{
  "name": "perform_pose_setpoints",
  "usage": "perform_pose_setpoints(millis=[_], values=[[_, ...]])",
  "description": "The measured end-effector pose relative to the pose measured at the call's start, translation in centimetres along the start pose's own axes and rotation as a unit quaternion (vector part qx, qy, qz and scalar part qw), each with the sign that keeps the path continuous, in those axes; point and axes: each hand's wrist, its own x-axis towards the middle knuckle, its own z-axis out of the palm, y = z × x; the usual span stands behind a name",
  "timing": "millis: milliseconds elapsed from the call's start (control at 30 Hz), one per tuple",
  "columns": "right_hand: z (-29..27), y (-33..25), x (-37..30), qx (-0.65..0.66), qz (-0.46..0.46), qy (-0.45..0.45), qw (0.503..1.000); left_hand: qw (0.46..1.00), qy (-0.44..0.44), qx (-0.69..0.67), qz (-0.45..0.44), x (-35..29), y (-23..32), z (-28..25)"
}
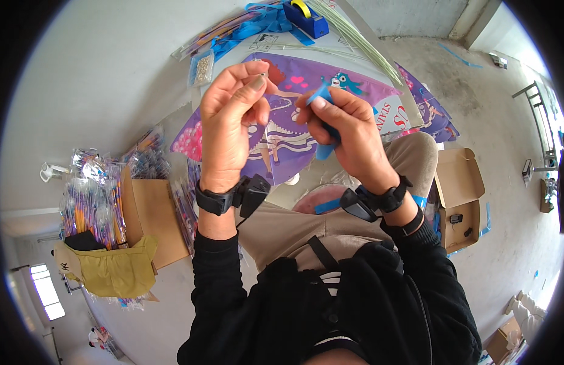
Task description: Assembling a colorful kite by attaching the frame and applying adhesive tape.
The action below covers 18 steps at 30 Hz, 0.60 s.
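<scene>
My left hand [229, 108] is raised over the table, thumb and forefinger pinched together at a tiny item too small to name. To its right, my right hand [348, 125] is closed around a strip of blue ribbon [326, 150], part of which sticks up past the thumb. Beneath both hands lies a purple kite-shaped sheet [288, 159] printed with cartoon figures and pink hearts. Beyond my left hand stands a clear plastic box [202, 69] of small pale pieces. The hands are apart from each other.
A blue tape dispenser [307, 22], a heap of blue ribbon [248, 25] and thin pale rods [361, 42] lie at the table's far side. An open cardboard box [458, 169] is on the right. Bundles of plastic-wrapped goods [90, 201] stand at the left.
</scene>
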Motion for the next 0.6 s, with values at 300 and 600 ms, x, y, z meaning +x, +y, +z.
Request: perform_pose_setpoints(millis=[300,600], values=[[-0.6,-1.2,-0.4,0.06,0.112,0.023,0.992,0.992,-0.054,0.115,-0.017,-0.2,0.3,0.2],[-7.8,-4.5,-1.5,-0.422,-0.057,-0.027,0.904,0.987,-0.017,0.081,0.141,3.3,2.2,0.8]])
